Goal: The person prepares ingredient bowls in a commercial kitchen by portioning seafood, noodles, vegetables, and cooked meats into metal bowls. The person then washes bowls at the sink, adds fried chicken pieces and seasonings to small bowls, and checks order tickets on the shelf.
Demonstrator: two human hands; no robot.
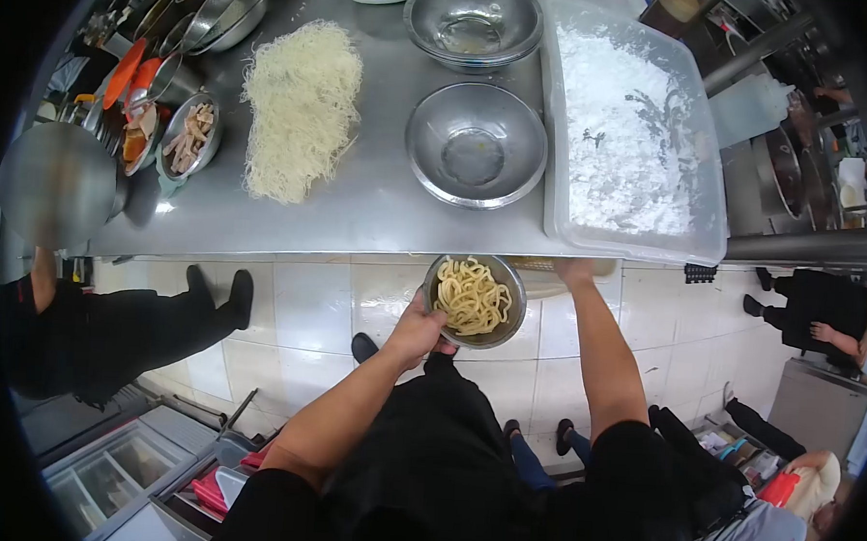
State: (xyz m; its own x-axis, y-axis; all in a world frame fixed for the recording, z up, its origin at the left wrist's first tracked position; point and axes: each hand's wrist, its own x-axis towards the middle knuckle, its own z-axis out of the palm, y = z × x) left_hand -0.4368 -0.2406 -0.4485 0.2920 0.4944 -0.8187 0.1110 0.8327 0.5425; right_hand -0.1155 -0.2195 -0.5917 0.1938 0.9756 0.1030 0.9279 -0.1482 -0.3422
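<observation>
My left hand [417, 330] grips the left rim of a metal bowl [519, 318], held in front of the steel table's [358, 230] near edge. Thick yellow noodles [472, 296] lie in that bowl. My right hand [575, 269] is at the table's near edge, by a tray or container [535, 265] partly under the tabletop; its fingers are hidden. On the table stand an empty metal bowl [476, 145] and, behind it, stacked metal bowls [473, 23]. A large plastic tub [712, 200] of white powder [628, 134] is on the right. Thin pale noodles [302, 110] are piled to the left.
At the table's left are a bowl of meat strips [190, 139], an orange utensil [125, 71] and larger metal bowls [234, 15]. One person [112, 329] stands at the left, others at the right [828, 312] and lower right. A plastic container [750, 110] sits beyond the tub.
</observation>
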